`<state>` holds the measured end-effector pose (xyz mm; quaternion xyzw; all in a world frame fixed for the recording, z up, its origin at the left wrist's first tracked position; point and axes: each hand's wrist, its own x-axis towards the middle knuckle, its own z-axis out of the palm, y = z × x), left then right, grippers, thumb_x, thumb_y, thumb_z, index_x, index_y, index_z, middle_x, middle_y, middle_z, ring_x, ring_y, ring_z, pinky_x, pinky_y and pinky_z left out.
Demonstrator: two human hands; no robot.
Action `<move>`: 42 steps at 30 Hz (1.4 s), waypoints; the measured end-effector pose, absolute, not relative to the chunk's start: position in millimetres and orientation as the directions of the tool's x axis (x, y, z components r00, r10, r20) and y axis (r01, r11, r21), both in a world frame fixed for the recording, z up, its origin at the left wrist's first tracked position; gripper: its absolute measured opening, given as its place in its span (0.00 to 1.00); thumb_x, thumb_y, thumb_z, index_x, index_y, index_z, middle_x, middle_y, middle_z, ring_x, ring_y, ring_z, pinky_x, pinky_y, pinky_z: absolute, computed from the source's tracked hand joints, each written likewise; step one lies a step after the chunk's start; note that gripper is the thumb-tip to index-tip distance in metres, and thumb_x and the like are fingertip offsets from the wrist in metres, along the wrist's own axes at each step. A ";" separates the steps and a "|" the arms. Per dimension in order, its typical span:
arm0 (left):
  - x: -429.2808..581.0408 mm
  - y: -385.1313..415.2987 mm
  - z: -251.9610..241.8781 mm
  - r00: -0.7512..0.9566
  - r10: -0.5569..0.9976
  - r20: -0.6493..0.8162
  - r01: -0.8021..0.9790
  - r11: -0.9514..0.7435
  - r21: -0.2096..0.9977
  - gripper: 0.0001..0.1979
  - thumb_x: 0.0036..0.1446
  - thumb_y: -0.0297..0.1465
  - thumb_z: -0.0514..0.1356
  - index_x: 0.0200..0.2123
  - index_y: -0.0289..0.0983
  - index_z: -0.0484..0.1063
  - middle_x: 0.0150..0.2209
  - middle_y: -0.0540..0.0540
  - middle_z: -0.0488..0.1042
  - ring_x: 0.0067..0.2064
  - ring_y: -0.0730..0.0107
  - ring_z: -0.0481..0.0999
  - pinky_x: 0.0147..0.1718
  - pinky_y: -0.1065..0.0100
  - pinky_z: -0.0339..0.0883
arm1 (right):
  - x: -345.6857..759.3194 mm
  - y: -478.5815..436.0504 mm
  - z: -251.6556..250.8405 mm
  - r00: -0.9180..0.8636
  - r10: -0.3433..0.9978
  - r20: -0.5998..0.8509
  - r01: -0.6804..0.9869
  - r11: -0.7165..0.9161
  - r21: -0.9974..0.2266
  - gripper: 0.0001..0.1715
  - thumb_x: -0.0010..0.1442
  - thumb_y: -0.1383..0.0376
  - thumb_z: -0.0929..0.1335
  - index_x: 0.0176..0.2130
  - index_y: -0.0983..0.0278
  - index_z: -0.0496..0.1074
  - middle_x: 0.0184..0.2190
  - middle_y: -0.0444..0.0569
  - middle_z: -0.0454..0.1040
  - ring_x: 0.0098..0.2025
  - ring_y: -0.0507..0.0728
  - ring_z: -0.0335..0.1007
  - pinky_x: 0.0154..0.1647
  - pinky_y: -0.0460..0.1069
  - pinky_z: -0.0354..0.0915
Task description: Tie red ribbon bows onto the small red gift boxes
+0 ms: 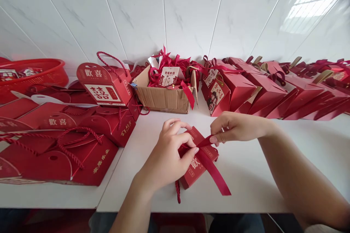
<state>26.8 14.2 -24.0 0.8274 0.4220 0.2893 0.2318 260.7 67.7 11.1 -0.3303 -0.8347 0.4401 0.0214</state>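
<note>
A small red gift box (191, 179) with pale printing lies at an angle on the white table in front of me. Across its top runs a dark red satin ribbon (216, 176), one tail hanging over the box toward the lower right. My left hand (175, 149) rests on the box, thumb and forefinger pinching the ribbon near the middle. Just to the right, my right hand (228, 129) is closed on another part of the same ribbon. A twisted red cord (178, 191) sticks out below the box. My left hand covers part of the ribbon's crossing.
Behind the box stands a cardboard carton (164, 98) full of ribbons and printed cards. Red gift boxes (240, 91) with ribbons line the back right. Cord-handled red boxes (90, 156) crowd the left, near a red plastic basket (54, 74). A tiled wall (188, 14) closes off the back.
</note>
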 end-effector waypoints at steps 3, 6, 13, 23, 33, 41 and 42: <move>26.1 15.2 -24.5 0.480 0.828 0.291 0.561 -0.545 0.623 0.08 0.57 0.31 0.56 0.26 0.39 0.69 0.49 0.44 0.68 0.60 0.57 0.56 0.54 0.53 0.59 | 262.1 68.5 10.2 -0.775 0.576 -0.259 0.539 0.389 -0.747 0.22 0.59 0.52 0.65 0.31 0.68 0.76 0.24 0.46 0.68 0.25 0.49 0.58 0.23 0.45 0.54; 25.6 15.6 -26.1 0.474 0.827 0.302 0.561 -0.548 0.620 0.08 0.57 0.31 0.57 0.26 0.39 0.69 0.49 0.44 0.68 0.60 0.56 0.56 0.54 0.53 0.59 | 261.4 68.7 9.1 -0.761 0.589 -0.273 0.559 0.382 -0.736 0.24 0.59 0.51 0.64 0.31 0.68 0.76 0.24 0.46 0.68 0.25 0.49 0.58 0.23 0.45 0.54; 18.9 14.4 -21.5 0.449 0.837 0.314 0.569 -0.538 0.621 0.08 0.58 0.37 0.57 0.41 0.43 0.68 0.52 0.45 0.65 0.59 0.60 0.57 0.56 0.59 0.56 | 265.5 62.9 20.0 -0.756 0.594 -0.274 0.604 0.473 -0.641 0.23 0.61 0.50 0.63 0.36 0.67 0.74 0.26 0.46 0.71 0.26 0.50 0.63 0.27 0.45 0.59; -16.8 13.6 -12.7 0.279 0.960 0.028 0.704 -0.224 0.674 0.20 0.62 0.45 0.47 0.27 0.40 0.68 0.23 0.52 0.68 0.26 0.68 0.68 0.25 0.70 0.58 | 232.4 48.0 17.1 -0.583 0.790 0.191 0.510 0.538 -0.671 0.15 0.60 0.55 0.66 0.36 0.64 0.75 0.33 0.49 0.74 0.35 0.53 0.68 0.35 0.47 0.64; -19.5 4.0 -5.5 0.287 0.930 -0.230 0.826 -0.118 0.551 0.24 0.59 0.52 0.45 0.25 0.40 0.63 0.22 0.54 0.62 0.25 0.71 0.64 0.24 0.72 0.54 | 199.6 40.3 -5.9 -0.597 0.763 0.248 0.439 0.569 -0.696 0.21 0.58 0.53 0.68 0.44 0.65 0.75 0.31 0.46 0.69 0.29 0.48 0.65 0.32 0.44 0.63; -6.6 4.4 -4.6 0.349 0.920 -0.181 0.757 -0.162 0.633 0.21 0.59 0.49 0.46 0.33 0.40 0.69 0.30 0.51 0.71 0.30 0.68 0.68 0.28 0.70 0.56 | 201.1 42.3 -4.9 -0.559 0.802 0.210 0.486 0.522 -0.701 0.14 0.58 0.56 0.68 0.30 0.64 0.71 0.20 0.40 0.63 0.22 0.46 0.55 0.23 0.43 0.54; -4.7 5.2 -5.5 0.356 0.916 -0.186 0.757 -0.166 0.632 0.21 0.59 0.49 0.46 0.32 0.40 0.68 0.29 0.51 0.70 0.30 0.68 0.68 0.28 0.70 0.56 | 202.8 43.0 -4.2 -0.544 0.817 0.193 0.494 0.498 -0.713 0.14 0.59 0.56 0.67 0.29 0.64 0.70 0.19 0.39 0.63 0.21 0.46 0.55 0.22 0.43 0.53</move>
